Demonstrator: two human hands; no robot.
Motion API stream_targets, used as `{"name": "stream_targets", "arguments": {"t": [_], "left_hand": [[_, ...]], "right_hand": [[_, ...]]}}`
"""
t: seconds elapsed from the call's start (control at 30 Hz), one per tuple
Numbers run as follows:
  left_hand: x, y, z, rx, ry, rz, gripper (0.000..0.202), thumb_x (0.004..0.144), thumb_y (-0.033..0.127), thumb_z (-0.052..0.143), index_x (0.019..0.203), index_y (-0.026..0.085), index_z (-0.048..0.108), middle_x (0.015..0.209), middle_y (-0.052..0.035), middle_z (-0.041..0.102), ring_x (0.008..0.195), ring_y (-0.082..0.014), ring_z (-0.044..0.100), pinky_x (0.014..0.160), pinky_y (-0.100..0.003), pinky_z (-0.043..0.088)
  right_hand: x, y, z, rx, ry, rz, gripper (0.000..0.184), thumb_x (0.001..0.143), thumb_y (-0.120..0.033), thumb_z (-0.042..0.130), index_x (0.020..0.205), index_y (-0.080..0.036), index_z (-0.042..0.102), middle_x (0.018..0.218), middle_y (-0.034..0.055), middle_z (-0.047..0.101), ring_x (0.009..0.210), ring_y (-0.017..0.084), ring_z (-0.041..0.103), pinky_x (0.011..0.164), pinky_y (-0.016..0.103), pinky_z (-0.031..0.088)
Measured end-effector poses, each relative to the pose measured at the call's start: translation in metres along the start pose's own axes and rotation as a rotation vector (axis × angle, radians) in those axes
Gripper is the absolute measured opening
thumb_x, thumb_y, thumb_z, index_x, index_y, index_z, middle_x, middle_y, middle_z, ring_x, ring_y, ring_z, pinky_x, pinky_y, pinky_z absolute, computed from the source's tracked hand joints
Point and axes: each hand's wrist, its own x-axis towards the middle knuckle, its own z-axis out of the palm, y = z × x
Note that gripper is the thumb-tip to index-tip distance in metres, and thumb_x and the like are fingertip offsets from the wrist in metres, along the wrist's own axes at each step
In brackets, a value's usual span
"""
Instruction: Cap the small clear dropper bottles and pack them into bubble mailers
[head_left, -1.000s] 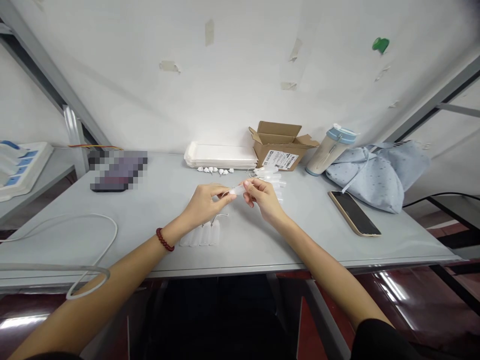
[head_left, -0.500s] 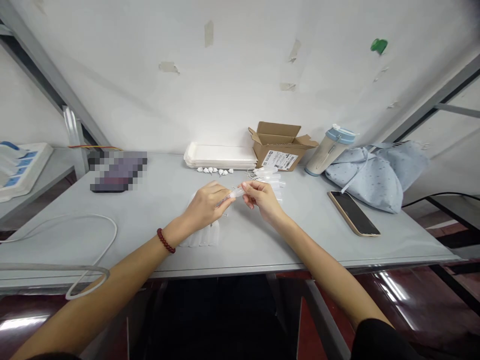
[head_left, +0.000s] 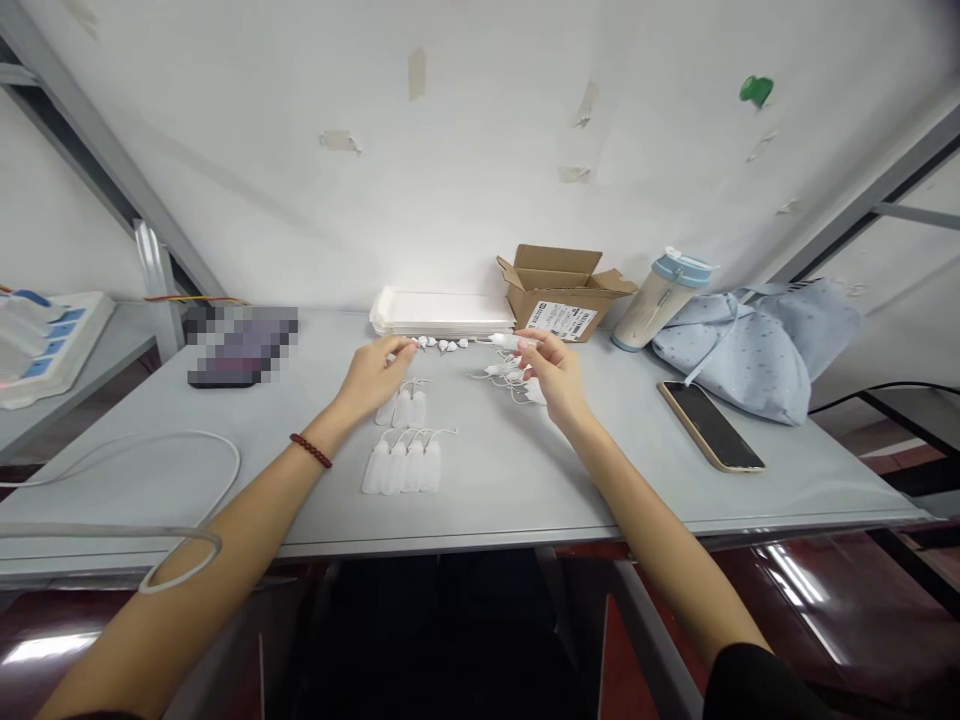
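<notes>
The slim, translucent white plastic tube with a thin white cord (head_left: 505, 342), seen just right of the row of small white knobbly pieces (head_left: 442, 345), would be best handled with a light pinch, its cord kept clear of the row. It is gripped between the nearly closed thumb and fingers of the right hand (head_left: 556, 378). The left hand (head_left: 377, 372) is part-curled, fingertips at the row's left end; whether anything is held cannot be told.
</notes>
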Motion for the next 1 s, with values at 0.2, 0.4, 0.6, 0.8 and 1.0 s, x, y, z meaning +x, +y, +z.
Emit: {"name": "stream_targets", "arguments": {"t": [0.2,0.4,0.6,0.8,1.0], "left_hand": [[0.027,-0.04,0.004,0.087,-0.058,0.076,0.032,0.085,0.028,0.043,0.101,0.018,0.068,0.121,-0.0089,0.068,0.111,-0.0244,0.059,0.097,-0.038,0.043],[0.036,-0.059,0.013,0.233,-0.09,0.235,0.037,0.086,0.024,0.038,0.108,0.015,0.066,0.129,-0.0117,0.062,0.125,-0.0245,0.051,0.111,-0.045,0.029],[0.034,-0.062,0.013,0.266,-0.088,0.224,0.038,0.086,0.024,0.037,0.108,0.016,0.067,0.124,-0.011,0.063,0.12,-0.0262,0.053,0.108,-0.045,0.033],[0.034,-0.063,0.013,0.278,-0.032,0.154,0.039,0.082,0.021,0.039,0.107,0.013,0.069,0.123,-0.0138,0.061,0.116,-0.0288,0.054,0.105,-0.044,0.038],[0.031,-0.054,0.008,0.307,-0.018,0.036,0.043,0.08,0.023,0.044,0.113,0.009,0.068,0.109,-0.0144,0.065,0.089,-0.0265,0.061,0.092,-0.04,0.046]], "right_hand": [[0.017,0.013,-0.019,-0.36,0.19,-0.157,0.031,0.076,-0.038,0.06,0.099,-0.019,0.068,0.076,0.0008,0.06,0.072,0.016,0.052,0.069,0.03,0.043],[0.035,0.032,-0.033,-0.622,0.26,-0.201,0.033,0.077,-0.036,0.057,0.102,-0.016,0.068,0.094,0.0083,0.068,0.08,0.021,0.054,0.082,0.037,0.043],[0.044,0.044,-0.045,-0.613,0.259,-0.128,0.039,0.08,-0.039,0.051,0.107,-0.014,0.066,0.097,0.0104,0.068,0.079,0.021,0.056,0.082,0.037,0.044],[0.049,0.055,-0.048,-0.573,0.222,-0.184,0.042,0.085,-0.046,0.047,0.108,-0.016,0.066,0.108,0.0131,0.069,0.087,0.023,0.06,0.088,0.042,0.045],[0.05,0.055,-0.047,-0.666,0.244,-0.227,0.04,0.09,-0.039,0.041,0.114,-0.016,0.064,0.122,0.0156,0.065,0.111,0.029,0.056,0.101,0.05,0.038]]}}
